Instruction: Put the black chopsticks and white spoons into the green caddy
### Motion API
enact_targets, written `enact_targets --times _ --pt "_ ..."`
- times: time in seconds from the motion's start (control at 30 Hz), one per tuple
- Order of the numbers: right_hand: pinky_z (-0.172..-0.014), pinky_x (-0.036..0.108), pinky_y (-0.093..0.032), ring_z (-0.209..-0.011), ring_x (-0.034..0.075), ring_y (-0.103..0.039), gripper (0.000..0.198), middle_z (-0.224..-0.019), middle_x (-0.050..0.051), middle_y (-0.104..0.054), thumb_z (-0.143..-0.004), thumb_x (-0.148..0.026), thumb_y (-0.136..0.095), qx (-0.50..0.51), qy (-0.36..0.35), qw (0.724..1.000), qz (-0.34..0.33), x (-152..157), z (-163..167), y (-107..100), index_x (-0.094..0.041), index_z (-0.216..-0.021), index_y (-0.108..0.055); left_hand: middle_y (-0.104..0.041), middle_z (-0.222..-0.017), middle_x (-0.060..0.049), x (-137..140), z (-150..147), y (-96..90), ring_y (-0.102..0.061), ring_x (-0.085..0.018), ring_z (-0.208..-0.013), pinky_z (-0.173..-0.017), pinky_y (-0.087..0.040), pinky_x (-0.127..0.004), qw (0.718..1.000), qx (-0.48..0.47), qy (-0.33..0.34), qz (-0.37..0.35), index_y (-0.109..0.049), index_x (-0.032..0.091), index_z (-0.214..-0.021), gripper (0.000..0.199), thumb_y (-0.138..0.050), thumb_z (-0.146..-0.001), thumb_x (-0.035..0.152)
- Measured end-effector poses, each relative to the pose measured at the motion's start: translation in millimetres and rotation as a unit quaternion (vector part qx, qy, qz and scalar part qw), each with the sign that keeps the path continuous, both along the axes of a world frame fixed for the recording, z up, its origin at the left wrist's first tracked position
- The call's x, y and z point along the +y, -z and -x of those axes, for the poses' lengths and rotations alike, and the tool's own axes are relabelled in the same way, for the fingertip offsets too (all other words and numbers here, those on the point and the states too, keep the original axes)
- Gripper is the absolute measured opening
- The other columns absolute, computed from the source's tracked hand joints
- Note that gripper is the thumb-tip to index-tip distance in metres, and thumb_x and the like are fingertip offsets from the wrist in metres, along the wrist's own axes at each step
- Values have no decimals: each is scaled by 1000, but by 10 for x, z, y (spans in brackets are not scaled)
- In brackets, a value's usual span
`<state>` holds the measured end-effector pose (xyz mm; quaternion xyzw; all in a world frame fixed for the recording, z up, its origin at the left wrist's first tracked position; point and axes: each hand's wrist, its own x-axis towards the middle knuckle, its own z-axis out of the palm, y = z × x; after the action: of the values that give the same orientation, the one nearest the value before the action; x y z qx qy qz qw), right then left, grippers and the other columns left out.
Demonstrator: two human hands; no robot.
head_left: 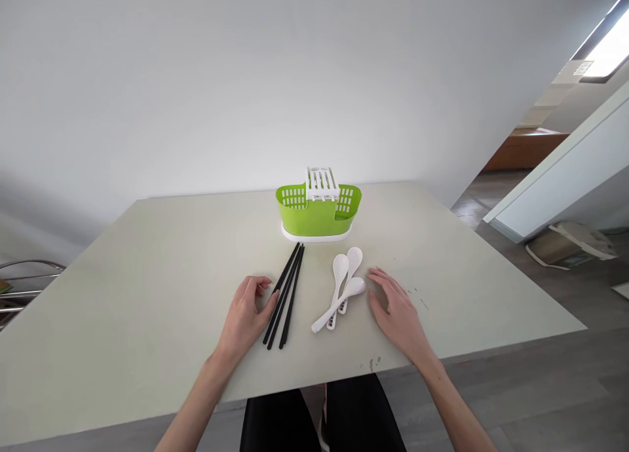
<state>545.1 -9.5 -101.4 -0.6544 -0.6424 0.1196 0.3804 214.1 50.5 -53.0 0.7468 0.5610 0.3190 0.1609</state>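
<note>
Black chopsticks (285, 296) lie bundled beside the spread, empty left hand (246, 314).

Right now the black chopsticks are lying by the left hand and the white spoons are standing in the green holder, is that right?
Not quite. The head view shows the white spoons lying on the table beside the right hand, not in the green holder. The black chopsticks do lie by the left hand.

Black chopsticks (285, 295) bundled, approx. 3 white spoons (343, 287) alongside, flat.
</note>
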Motion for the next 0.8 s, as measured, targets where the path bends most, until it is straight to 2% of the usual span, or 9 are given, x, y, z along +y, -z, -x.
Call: enact_targets --times 0.2,0.33,0.57,0.8 --pt "-122 56 -41 -149 29 -49 37 -153 9 -60 -105 -36 -45 -2 -2 1000 -3 0 -5 9 -26 -136 -62 -70 -103 -7 16 126 -16 -66 -24 -93 -88 -55 -41 998 42 -45 -10 -62 22 -111 28 -54 -99 46" --pt "-121 56 -42 -150 28 -47 37 -154 8 -60 -105 -37 -45 -4 -3 1000 -1 4 -6 11 -26 -136 -61 -73 -112 -10 -10 348 -133 -69 -28 -101 -87 -53 -41 990 117 -74 15 -66 22 -113 35 -47 -101 48" --pt "-121 54 -43 -150 27 -48 37 -154 7 -61 -105 -37 -45 -7 -5 1000 3 -3 -13 7 -27 -136 -61 -76 -117 -13 -59 677 -489 -69 -33 -109 -84 -52 -42 943 284 -127 118 -71 19 -109 37 -41 -101 39" --pt "-121 54 -42 -149 28 -48 37 -153 8 -61 -105 -38 -44 -8 -1 1000 5 -2 0 -4 -26 -134 -63 -76 -122 -14 -65 699 -621 -71 -33 -107 -80 -52 -40 920 332 -124 164 -75 18 -112 41 -39 -100 35"
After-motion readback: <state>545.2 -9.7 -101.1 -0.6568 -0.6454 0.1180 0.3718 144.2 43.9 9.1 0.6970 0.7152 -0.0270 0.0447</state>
